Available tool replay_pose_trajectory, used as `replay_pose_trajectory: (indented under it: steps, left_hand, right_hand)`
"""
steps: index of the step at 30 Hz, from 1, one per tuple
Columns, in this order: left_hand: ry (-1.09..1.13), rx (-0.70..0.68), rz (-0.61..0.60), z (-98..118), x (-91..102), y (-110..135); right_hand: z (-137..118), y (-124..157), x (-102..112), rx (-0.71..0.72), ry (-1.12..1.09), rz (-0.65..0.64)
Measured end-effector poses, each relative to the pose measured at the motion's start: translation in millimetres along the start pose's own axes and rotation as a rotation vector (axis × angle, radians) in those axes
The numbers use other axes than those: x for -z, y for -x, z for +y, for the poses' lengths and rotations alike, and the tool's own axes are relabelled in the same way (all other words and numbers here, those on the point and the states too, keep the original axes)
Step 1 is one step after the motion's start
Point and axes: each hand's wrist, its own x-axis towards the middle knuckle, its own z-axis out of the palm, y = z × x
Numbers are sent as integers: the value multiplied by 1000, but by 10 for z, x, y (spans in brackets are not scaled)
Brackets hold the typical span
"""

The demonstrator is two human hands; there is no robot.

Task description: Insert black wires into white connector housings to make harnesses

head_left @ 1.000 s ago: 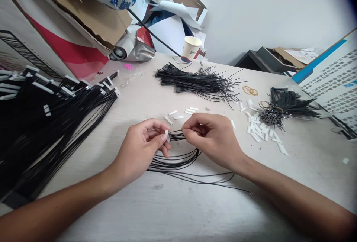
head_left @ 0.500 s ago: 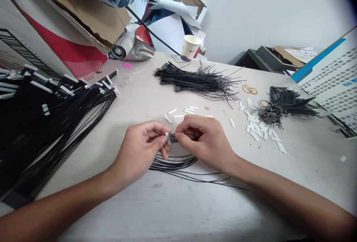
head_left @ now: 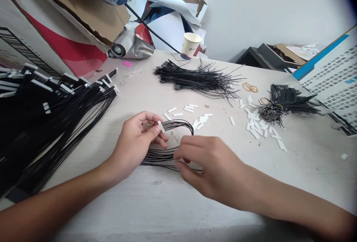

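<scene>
My left hand (head_left: 136, 141) pinches a small white connector (head_left: 160, 126) between thumb and forefinger. A bundle of thin black wires (head_left: 178, 125) runs out of that connector, loops round to the right and comes back low across the table. My right hand (head_left: 212, 167) sits lower, its fingers curled around the returning strands of the bundle (head_left: 161, 158) near the front of the table. Loose white connectors (head_left: 195, 117) lie scattered just beyond both hands.
A big heap of finished black wire harnesses (head_left: 55, 115) fills the left side. Another pile of black wires (head_left: 200, 80) lies at the back, with a paper cup (head_left: 190, 45) behind it. More white connectors (head_left: 259, 126), rubber bands (head_left: 250, 87) and a dark wire bundle (head_left: 284, 102) lie right. Cardboard boxes (head_left: 69, 22) crowd the back left.
My right hand has left the connector end and dropped down and toward me onto the lower strands. My left hand lifted the connector slightly, and the wires now form an open loop.
</scene>
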Motion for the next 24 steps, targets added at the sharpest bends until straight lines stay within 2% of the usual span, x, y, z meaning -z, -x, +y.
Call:
replay_pose_trajectory:
  steps: [3, 7, 11, 18, 24]
  left_hand:
    - [0, 10, 9, 14, -2, 1]
    - [24, 6, -4, 23, -17, 12]
    - [42, 4, -14, 10, -13, 14]
    - [21, -27, -28, -27, -4, 3]
    - [21, -38, -40, -29, -8, 12]
  right_hand:
    - [28, 8, -124, -36, 54, -176]
    - [56, -34, -207, -59, 50, -221]
    - [28, -40, -269, -53, 4, -198]
    - [-9, -39, -381, 6, -4, -79]
    - [-58, -32, -374, 46, 146, 9]
